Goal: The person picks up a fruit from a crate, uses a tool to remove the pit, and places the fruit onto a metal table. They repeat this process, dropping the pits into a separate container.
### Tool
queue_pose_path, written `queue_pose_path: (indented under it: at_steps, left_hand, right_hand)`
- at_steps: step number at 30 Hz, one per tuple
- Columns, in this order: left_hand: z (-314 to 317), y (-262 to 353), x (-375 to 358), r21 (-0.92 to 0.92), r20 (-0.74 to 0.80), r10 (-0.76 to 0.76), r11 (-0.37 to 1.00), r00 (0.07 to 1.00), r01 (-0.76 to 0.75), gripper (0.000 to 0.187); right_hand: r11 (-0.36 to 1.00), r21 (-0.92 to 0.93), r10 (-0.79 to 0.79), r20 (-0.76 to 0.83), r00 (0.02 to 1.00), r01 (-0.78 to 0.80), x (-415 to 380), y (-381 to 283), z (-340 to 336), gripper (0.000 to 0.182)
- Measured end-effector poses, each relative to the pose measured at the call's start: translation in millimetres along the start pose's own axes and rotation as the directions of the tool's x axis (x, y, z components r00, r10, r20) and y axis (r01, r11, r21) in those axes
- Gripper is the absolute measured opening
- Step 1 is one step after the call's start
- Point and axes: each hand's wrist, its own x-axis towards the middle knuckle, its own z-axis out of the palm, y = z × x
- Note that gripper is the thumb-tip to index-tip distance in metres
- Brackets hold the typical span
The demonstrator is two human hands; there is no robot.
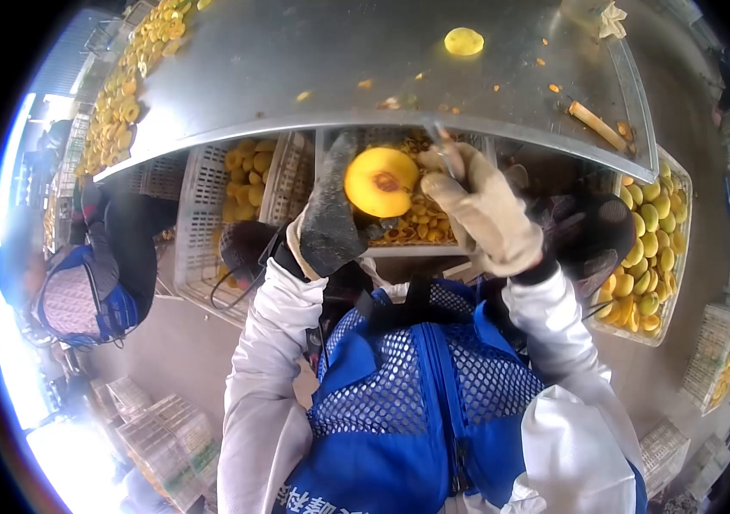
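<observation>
My left hand [333, 210], in a dark grey glove, grips a yellow peach half [382, 182] beside the table's front edge. The cut face is turned up toward me, with a reddish-brown centre. My right hand [491, 214] wears a cream glove and is closed around a thin hand tool [445, 147], just right of the peach. Motion blurs the tool, so its exact kind cannot be told. Below both hands sits a white crate [412, 251] with yellow and orange fruit scraps inside.
On the metal table [296, 56] lie a yellow fruit piece [464, 41], a wooden stick [598, 127] and a heap of cut fruit [125, 94]. Crates of peaches stand left [202, 201] and right [683, 231]. Another person [104, 274] is at the left.
</observation>
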Motion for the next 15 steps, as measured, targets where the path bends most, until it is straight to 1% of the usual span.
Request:
queue_pose_path:
  at_steps: [1, 2, 3, 4, 5, 6, 7, 8, 9, 10, 11, 12, 13, 14, 15]
  left_hand:
    - [4, 8, -2, -0.057, 0.038, 0.060, 0.997, 0.997, -0.058, 0.098]
    - [6, 0, -6, -0.147, 0.022, 0.044, 0.988, 0.999, -0.040, 0.091]
    - [8, -8, -9, -0.236, 0.009, 0.027, 0.971, 1.000, -0.024, 0.084]
    - [9, -9, -10, -0.241, 0.002, 0.033, 0.970, 0.999, -0.031, 0.084]
    - [13, -9, -12, -0.143, -0.061, 0.087, 0.985, 0.994, -0.095, 0.078]
    - [16, -9, -14, -0.040, -0.116, 0.145, 0.988, 0.983, -0.150, 0.072]
    - [19, -8, -16, 0.066, -0.162, 0.205, 0.978, 0.965, -0.197, 0.066]
    - [21, -8, -18, 0.174, -0.201, 0.268, 0.956, 0.942, -0.235, 0.060]
    - [22, -9, -19, 0.280, -0.234, 0.333, 0.923, 0.913, -0.264, 0.054]
    - [20, -14, -18, 0.452, -0.211, 0.403, 0.848, 0.891, -0.276, 0.049]
    - [19, -18, -17, 0.450, -0.216, 0.405, 0.849, 0.888, -0.278, 0.049]
    - [18, -21, -15, 0.416, -0.225, 0.359, 0.876, 0.906, -0.244, 0.045]
    - [18, -24, -15, 0.380, -0.233, 0.309, 0.902, 0.922, -0.206, 0.041]
    - [23, -25, -14, 0.263, -0.323, 0.175, 0.961, 0.930, -0.090, 0.036]
    - [27, -28, -12, 0.260, -0.330, 0.176, 0.961, 0.927, -0.090, 0.036]
  right_hand:
    - [0.993, -0.117, -0.020, 0.044, 0.999, 0.025, 6, -2, 1, 0.038]
    - [0.991, -0.129, -0.020, 0.048, 0.999, 0.026, 15, 10, 4, 0.038]
    - [0.982, -0.148, -0.110, 0.060, 0.992, 0.117, 25, 34, 9, 0.039]
    - [0.964, -0.165, -0.200, 0.073, 0.977, 0.209, 28, 33, 16, 0.040]
    - [0.962, -0.173, -0.200, 0.077, 0.977, 0.210, 27, 30, 16, 0.040]
    - [1.000, 0.008, 0.017, 0.061, 0.998, -0.018, 23, 25, 15, 0.040]
    - [0.951, 0.191, 0.233, 0.082, 0.969, -0.244, 19, 17, 18, 0.040]
    - [0.923, 0.321, 0.210, 0.045, 0.977, -0.213, 17, 16, 26, 0.039]
    - [0.925, 0.316, 0.211, 0.042, 0.977, -0.213, 17, 17, 28, 0.039]
    - [0.916, 0.352, 0.197, 0.023, 0.980, -0.193, 17, 20, 29, 0.034]
    - [0.907, 0.386, 0.183, 0.006, 0.983, -0.170, 18, 23, 31, 0.029]
    - [0.910, 0.379, 0.181, 0.005, 0.984, -0.169, 18, 23, 33, 0.029]
    - [0.908, 0.380, 0.178, 0.033, 0.983, -0.177, 16, 24, 35, 0.025]
    - [0.906, 0.380, 0.176, 0.062, 0.982, -0.186, 14, 25, 38, 0.021]
    - [0.908, 0.373, 0.177, 0.065, 0.982, -0.188, 13, 29, 41, 0.021]
